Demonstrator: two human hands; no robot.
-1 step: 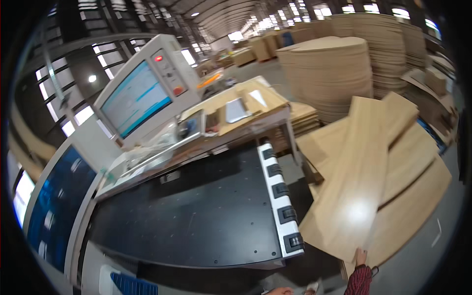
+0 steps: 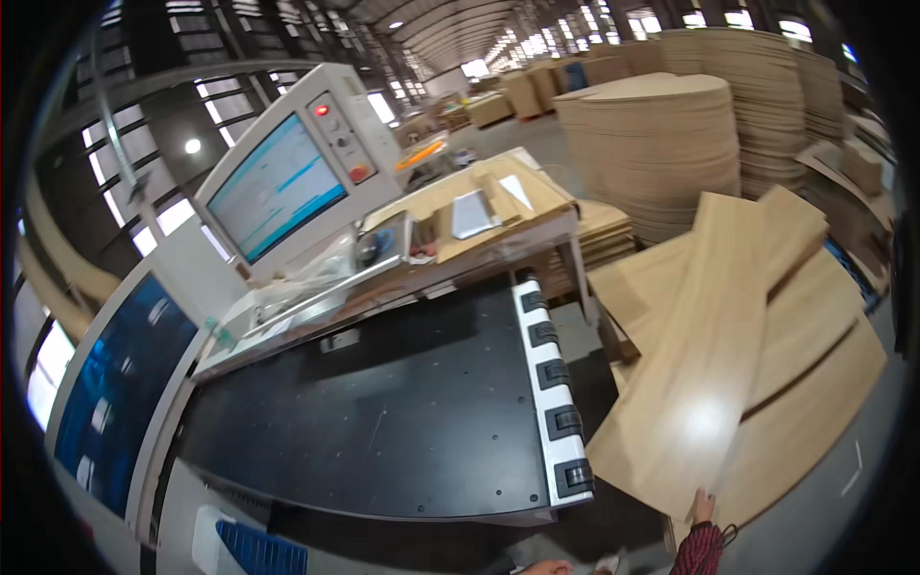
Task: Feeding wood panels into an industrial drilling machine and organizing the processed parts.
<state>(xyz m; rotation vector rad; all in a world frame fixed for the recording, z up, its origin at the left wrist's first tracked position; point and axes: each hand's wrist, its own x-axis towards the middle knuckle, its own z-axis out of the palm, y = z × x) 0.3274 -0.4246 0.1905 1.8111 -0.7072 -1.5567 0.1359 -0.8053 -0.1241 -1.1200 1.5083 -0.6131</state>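
A long light wood-grain board lies slantwise on top of other boards at the right. My right hand, below a dark red patterned sleeve, is closed on the near end of this board, its fingers partly hidden. My left hand shows only in part at the lower edge, in front of the black machine table, and its fingers cannot be made out. Beneath the long board, more wood-grain boards are fanned out in a loose pile.
A black machine table with a white roller-edged rail stands left of the boards. Behind it are a control screen and a wooden workbench. Tall stacks of sheets rise at the back right. A blue-windowed cover is at far left.
The view has shifted slightly, so the background sits a little farther right and lower. My right hand stays at the near end of the long board.
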